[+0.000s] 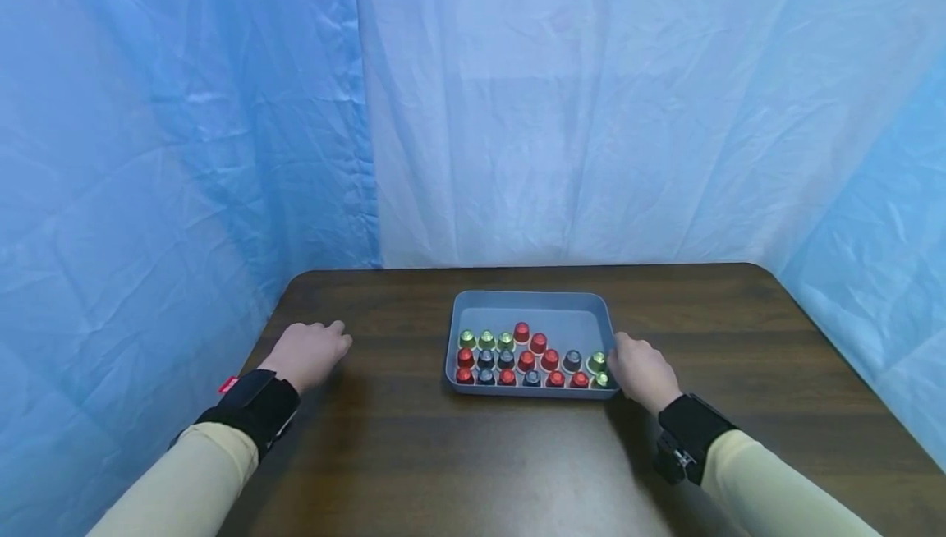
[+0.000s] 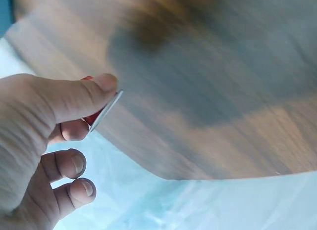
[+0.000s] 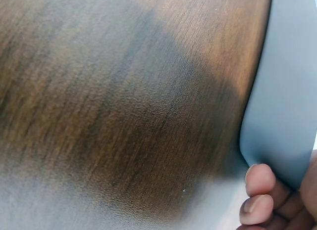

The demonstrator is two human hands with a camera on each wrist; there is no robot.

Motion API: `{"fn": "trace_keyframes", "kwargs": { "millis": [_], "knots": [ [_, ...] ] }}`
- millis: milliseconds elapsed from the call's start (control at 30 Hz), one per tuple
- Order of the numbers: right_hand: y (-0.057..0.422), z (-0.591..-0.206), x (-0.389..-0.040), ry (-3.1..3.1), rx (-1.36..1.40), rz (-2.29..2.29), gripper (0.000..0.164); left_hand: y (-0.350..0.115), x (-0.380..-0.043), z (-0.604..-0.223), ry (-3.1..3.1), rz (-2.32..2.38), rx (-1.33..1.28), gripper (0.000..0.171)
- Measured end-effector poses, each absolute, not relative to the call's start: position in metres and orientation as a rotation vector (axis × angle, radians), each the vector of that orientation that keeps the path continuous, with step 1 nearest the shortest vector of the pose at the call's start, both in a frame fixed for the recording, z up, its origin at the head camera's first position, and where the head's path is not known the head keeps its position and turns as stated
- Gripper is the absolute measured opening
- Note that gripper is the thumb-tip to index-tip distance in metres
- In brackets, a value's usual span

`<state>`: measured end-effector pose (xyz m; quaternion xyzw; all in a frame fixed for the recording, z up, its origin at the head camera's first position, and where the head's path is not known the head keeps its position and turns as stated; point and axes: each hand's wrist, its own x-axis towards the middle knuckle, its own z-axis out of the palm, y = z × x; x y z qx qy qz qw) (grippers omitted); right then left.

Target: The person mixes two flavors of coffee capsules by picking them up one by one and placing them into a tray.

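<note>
My left hand (image 1: 306, 355) is over the left part of the table, apart from the tray. In the left wrist view its thumb and forefinger pinch a red coffee capsule (image 2: 105, 111), whose silver rim shows edge-on; the other fingers are bent and free. The grey-blue tray (image 1: 480, 311) lies at mid-table, with rows of red, green and dark blue capsules along its near side. My right hand (image 1: 645, 371) grips the tray's right side wall. In the right wrist view fingertips (image 3: 260, 179) curl at the tray's corner, while much of the thumb is out of frame.
The dark wooden table (image 1: 532, 471) has rounded far corners. Blue sheeting (image 1: 185, 110) hangs at the left, and paler sheeting (image 1: 562, 110) hangs behind the table's far edge. A black band (image 1: 254, 407) is around each wrist.
</note>
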<state>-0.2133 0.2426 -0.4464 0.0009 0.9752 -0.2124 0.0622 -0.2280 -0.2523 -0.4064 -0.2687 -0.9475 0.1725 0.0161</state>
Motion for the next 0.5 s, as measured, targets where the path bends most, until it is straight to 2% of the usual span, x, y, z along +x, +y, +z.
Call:
{"fn": "trace_keyframes", "kwargs": {
  "millis": [100,500],
  "knots": [
    [0.242,-0.446,-0.213,2.954,-0.003,-0.64,0.022,-0.239,-0.23,-0.4,-2.95,0.457,-0.847,0.017],
    [0.242,-0.446,-0.213,2.948,0.004,-0.634,0.021,-0.155,-0.237,-0.376,-2.974,0.193,-0.921,0.034]
  ]
}}
